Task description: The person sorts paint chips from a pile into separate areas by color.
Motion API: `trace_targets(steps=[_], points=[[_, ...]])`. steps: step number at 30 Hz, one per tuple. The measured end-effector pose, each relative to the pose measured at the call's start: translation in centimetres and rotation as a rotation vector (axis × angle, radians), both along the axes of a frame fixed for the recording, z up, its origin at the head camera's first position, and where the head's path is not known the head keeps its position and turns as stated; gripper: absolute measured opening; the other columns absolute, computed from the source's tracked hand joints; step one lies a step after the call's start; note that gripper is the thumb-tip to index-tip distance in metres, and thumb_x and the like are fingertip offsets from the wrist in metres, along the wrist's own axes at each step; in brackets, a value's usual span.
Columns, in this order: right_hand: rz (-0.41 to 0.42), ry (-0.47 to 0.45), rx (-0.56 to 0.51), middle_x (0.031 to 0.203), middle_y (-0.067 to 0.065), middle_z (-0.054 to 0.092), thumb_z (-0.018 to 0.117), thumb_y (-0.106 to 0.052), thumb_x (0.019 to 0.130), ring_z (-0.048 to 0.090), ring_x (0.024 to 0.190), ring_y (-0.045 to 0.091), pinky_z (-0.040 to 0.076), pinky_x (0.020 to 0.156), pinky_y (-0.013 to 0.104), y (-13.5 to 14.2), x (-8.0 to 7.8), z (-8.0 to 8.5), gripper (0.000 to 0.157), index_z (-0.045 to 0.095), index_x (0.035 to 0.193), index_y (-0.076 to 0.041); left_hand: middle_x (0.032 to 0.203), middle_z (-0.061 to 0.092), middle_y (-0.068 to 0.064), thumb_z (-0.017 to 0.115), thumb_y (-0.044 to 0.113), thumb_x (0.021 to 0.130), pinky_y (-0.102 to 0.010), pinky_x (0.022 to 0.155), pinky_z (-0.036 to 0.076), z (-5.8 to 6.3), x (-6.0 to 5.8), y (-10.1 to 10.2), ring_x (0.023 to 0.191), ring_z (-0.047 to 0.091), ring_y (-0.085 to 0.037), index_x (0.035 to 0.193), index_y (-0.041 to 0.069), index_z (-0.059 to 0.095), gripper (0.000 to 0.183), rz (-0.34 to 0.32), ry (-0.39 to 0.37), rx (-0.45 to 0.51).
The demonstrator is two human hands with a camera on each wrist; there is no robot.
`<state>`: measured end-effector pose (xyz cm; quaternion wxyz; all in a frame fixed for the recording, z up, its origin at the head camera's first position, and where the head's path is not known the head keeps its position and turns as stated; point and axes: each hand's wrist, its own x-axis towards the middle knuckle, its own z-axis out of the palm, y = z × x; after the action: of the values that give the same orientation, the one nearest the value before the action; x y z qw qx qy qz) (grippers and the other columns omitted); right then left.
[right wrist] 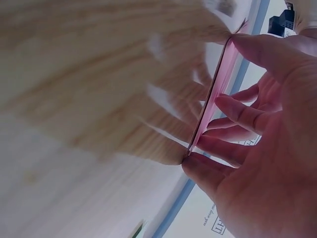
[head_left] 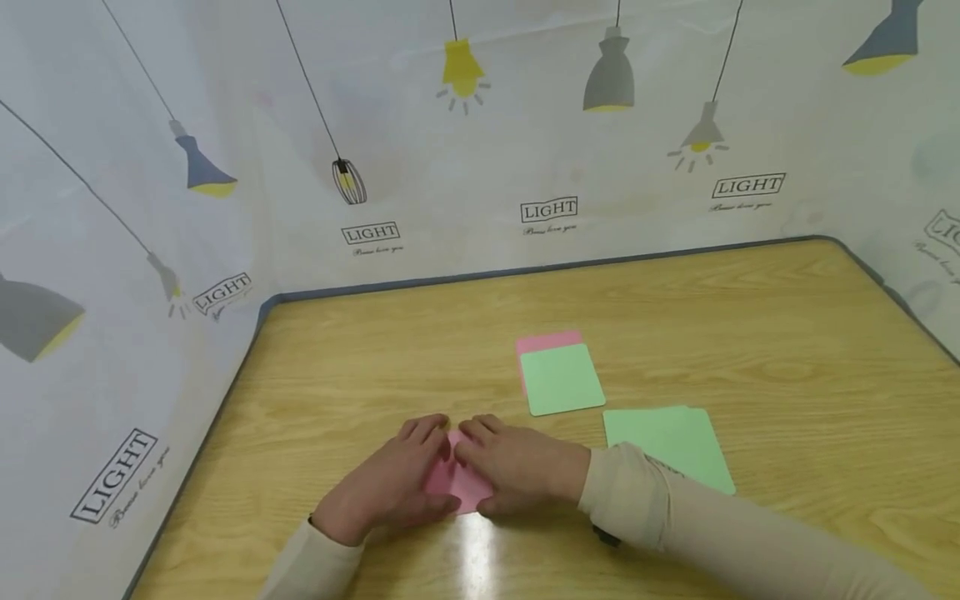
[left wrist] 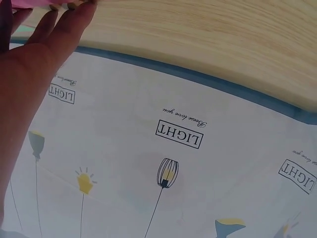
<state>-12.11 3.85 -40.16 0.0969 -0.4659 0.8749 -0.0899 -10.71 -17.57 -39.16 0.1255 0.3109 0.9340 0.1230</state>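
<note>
A pink sheet (head_left: 468, 490) lies low over the near middle of the table, between the two hands. My left hand (head_left: 397, 479) grips its left side, fingers bent at the far edge and thumb by the near edge. Opposite it, my right hand (head_left: 521, 467) holds the right side in a similar way. In the right wrist view the pink sheet (right wrist: 218, 89) appears nearly edge-on, with fingertips along its edge and my right hand (right wrist: 267, 163) close around it. Only part of my left hand (left wrist: 37, 64) shows in the left wrist view, beside a sliver of pink (left wrist: 37, 4).
Beyond the hands, a light green square card (head_left: 562, 379) overlaps a pink one (head_left: 549, 341). More green cards (head_left: 667, 437) lie at right, partly behind the right sleeve (head_left: 720, 521). A lamp-patterned cloth wall (head_left: 465, 167) borders the wooden table (head_left: 375, 350).
</note>
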Motion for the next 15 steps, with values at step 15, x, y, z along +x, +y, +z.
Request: trace_targets(steps=[15], points=[[-0.04,0.02,-0.014,0.15,0.015,0.034,0.064,-0.043,0.09,0.031,0.139,0.028,0.033,0.109,0.039,3.9,-2.2,1.0,0.064,0.046,0.139,-0.007,0.125,0.052,-0.008,0.068,0.036,0.09,-0.04,0.098,0.043,-0.7,-3.8,2.8,0.117,0.048,-0.025,0.118,0.005,0.056,0.043,-0.009,0.197,0.14]])
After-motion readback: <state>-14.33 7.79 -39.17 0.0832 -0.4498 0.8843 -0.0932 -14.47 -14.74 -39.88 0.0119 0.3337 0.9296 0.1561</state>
